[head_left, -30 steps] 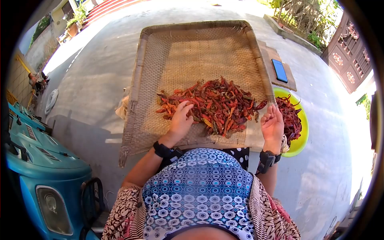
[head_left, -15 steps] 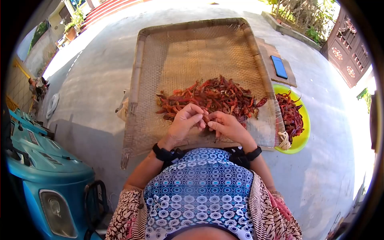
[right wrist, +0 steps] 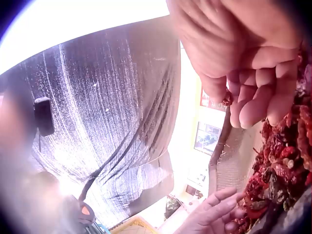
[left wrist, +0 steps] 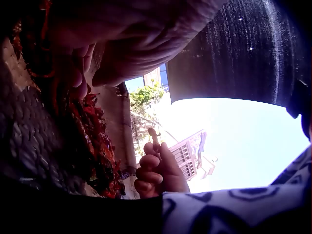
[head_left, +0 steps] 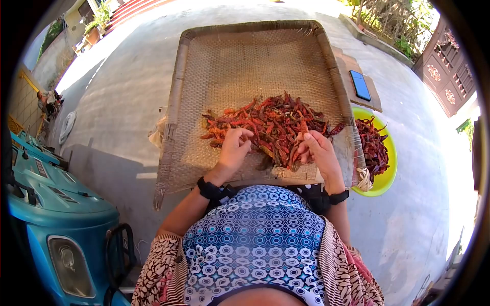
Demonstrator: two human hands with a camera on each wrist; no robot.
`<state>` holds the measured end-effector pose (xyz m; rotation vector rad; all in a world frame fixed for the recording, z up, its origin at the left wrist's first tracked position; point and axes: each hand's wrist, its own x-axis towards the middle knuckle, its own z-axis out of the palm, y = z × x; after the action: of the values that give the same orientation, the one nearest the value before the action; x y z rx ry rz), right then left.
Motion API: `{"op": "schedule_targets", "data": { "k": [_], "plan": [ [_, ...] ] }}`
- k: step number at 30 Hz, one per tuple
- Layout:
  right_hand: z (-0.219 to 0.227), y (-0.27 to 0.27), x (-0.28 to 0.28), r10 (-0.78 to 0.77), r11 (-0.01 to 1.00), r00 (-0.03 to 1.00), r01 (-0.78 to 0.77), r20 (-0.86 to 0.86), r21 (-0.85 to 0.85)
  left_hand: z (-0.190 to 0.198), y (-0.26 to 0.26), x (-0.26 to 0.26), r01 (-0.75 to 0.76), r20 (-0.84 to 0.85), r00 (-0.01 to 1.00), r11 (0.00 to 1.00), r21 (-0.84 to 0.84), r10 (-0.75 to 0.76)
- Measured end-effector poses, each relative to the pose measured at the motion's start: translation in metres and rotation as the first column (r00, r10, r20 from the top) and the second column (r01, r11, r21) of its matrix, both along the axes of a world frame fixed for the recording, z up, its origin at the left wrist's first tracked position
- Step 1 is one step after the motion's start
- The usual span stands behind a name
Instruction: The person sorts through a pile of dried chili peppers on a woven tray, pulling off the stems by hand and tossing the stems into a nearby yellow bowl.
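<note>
Dried red chillies lie heaped in the front part of a woven tray. My right hand pinches one chilli between thumb and fingers above the pile's right side; its end shows between the fingertips in the right wrist view. At the pile's front left is my left hand, its fingers loosely bent and holding nothing visible. The right wrist view shows this left hand with fingers apart, close to the chillies. Whether it touches them, I cannot tell.
A yellow-green basin of dark red chillies stands right of the tray. Behind it a phone lies on cardboard. A teal vehicle is at the left, and a person sits farther off.
Both hands met over the pile's front half a second ago. They have since parted, the right hand moving right with a chilli in its pinch and the left hand moving slightly left.
</note>
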<state>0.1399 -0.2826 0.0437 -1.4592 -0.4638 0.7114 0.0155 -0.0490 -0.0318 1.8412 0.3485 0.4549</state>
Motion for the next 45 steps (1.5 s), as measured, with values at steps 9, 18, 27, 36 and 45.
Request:
{"op": "schedule_targets", "data": {
  "k": [9, 18, 27, 36, 45],
  "plan": [
    [-0.018, -0.053, 0.055, -0.296, 0.658, 0.821, 0.545, -0.487, 0.519, -0.004, 0.005, -0.001, -0.032, -0.093, 0.994, 0.956, 0.292, 0.062],
    [-0.017, 0.008, 0.005, -0.019, 0.989, 0.994, 0.035, -0.109, 0.146, 0.017, -0.002, -0.004, -0.085, 0.170, 0.980, 0.991, -0.100, 0.101],
    [-0.015, 0.039, -0.021, 0.440, 0.886, 0.895, -0.420, 0.069, -0.196, 0.043, -0.014, -0.008, 0.258, 0.228, 0.959, 0.855, -0.450, -0.169],
    [-0.015, 0.024, -0.017, 0.427, 0.897, 0.903, -0.417, 0.044, -0.144, 0.025, -0.011, -0.005, 0.196, 0.019, 0.979, 0.920, -0.338, -0.201],
    [-0.014, -0.036, 0.035, -0.349, 0.838, 0.929, 0.367, -0.119, 0.405, 0.012, -0.004, -0.013, 0.106, -0.217, 0.976, 0.890, 0.444, -0.008]
  ]
}}
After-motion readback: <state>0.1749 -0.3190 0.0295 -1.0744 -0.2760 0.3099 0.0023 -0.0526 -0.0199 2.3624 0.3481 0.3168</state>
